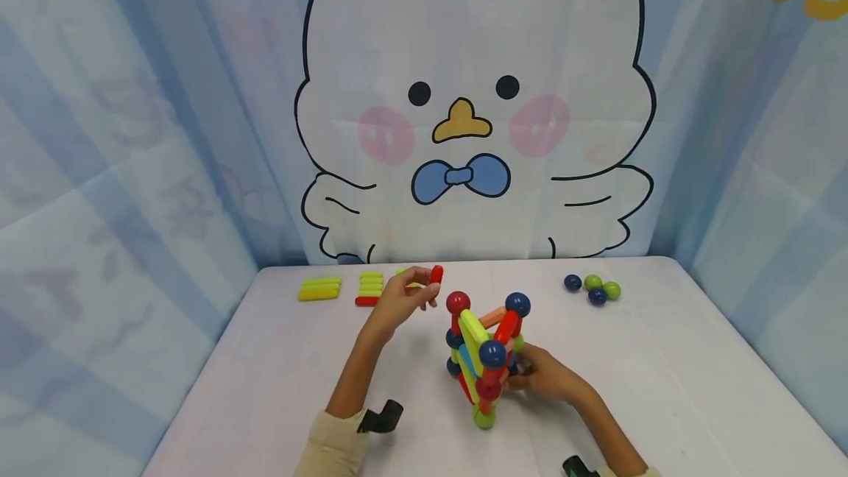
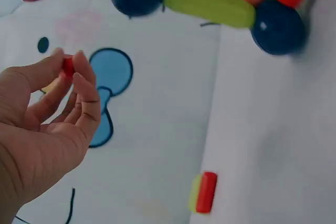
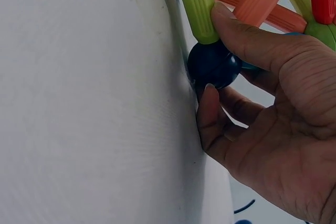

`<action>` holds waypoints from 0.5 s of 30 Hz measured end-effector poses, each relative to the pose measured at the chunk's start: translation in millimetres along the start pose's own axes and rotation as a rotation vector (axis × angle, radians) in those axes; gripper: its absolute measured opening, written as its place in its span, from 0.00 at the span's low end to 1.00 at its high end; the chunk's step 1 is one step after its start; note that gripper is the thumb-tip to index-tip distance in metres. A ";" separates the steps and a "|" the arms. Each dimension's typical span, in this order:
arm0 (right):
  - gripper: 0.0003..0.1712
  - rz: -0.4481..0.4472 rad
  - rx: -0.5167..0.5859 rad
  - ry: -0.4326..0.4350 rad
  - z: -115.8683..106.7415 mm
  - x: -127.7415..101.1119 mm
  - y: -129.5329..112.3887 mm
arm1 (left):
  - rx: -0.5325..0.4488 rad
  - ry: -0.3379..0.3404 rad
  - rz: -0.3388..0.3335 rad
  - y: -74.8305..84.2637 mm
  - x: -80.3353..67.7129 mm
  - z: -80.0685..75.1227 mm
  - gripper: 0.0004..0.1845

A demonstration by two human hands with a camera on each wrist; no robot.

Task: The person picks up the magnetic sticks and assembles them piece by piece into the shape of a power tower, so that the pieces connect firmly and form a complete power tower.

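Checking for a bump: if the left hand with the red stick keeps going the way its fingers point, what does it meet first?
Probably the red ball atop the structure. The left hand pinches the red stick, fingers pointing right toward it, though depth is unclear.

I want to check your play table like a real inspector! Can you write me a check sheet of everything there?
Surface: white table, bare parts look clean.
Job's things: rod-and-ball tower standing upright; red rod.
Clutter: yellow and red rods at the back left; four loose balls at the back right.
Hands: left hand pinches the red rod; right hand grips the tower's base.
Cables: nothing seen.
Surroundings: cartoon chick curtain behind.
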State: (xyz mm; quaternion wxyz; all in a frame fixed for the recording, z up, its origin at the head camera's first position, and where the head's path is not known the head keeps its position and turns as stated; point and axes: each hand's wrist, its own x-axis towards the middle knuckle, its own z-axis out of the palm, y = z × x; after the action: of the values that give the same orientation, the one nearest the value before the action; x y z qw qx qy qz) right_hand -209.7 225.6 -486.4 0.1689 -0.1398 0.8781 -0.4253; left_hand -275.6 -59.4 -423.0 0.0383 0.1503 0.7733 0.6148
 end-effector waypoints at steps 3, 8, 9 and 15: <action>0.31 0.008 0.008 0.000 0.9 -0.1 -0.3 | -0.174 0.024 0.038 23.1 -5.3 7.7 0.21; 0.31 0.003 0.007 -0.006 1.1 -1.5 -1.3 | -0.251 -0.045 0.071 45.2 -11.7 20.3 0.21; 0.31 0.002 0.005 -0.007 1.0 -1.8 -1.4 | -0.243 -0.067 0.076 47.0 -12.5 22.5 0.21; 0.32 -0.007 0.004 -0.006 -0.6 -2.4 -1.7 | -0.209 -0.117 0.056 47.4 -13.2 31.5 0.22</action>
State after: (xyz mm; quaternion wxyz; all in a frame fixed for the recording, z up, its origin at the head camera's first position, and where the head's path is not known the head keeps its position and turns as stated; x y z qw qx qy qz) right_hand -207.6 225.9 -484.3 0.1705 -0.1437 0.8761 -0.4274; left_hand -246.5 -24.1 -386.7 0.0818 0.2028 0.6969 0.6830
